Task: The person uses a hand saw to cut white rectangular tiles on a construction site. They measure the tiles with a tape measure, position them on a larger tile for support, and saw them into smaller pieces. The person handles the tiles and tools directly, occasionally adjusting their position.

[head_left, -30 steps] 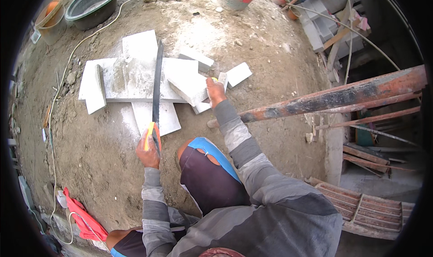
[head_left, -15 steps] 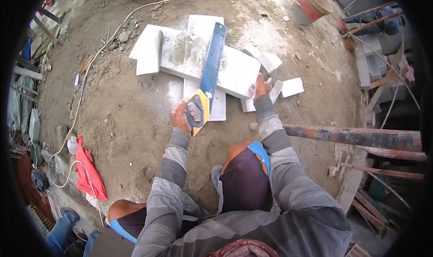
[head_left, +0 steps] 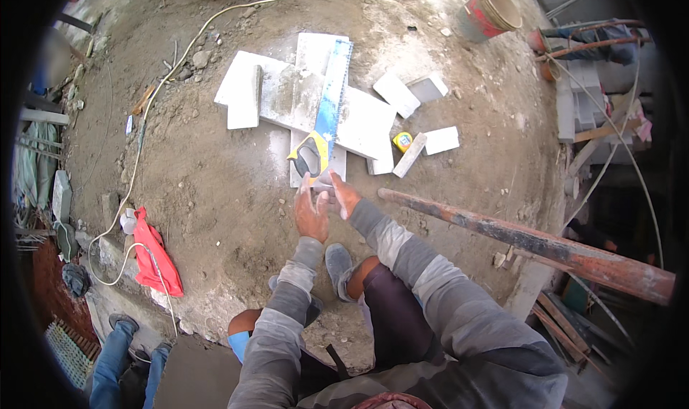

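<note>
A hand saw (head_left: 334,97) with a blue blade and a yellow-and-black handle lies across a long white block (head_left: 362,122). Beneath that block, another white block (head_left: 310,44) crosses it. My left hand (head_left: 311,217) is just below the saw handle, fingers spread and holding nothing. Close beside it on the right is my right hand (head_left: 345,194), fingers stretched toward the handle's lower end, with nothing visible in it. A yellow tape measure (head_left: 402,142) rests on the ground at the long block's right end.
Cut white pieces (head_left: 441,140) lie to the right, and a small slab (head_left: 245,97) stands on the left end. A rusty pole (head_left: 495,229) slants in from the right. At left are a pale cable (head_left: 147,115) and red cloth (head_left: 154,258). A bucket (head_left: 491,14) stands far right.
My left hand has let go of the saw, which now rests on the blocks. My right hand has left the block's right end and come beside my left. The tape measure is now visible.
</note>
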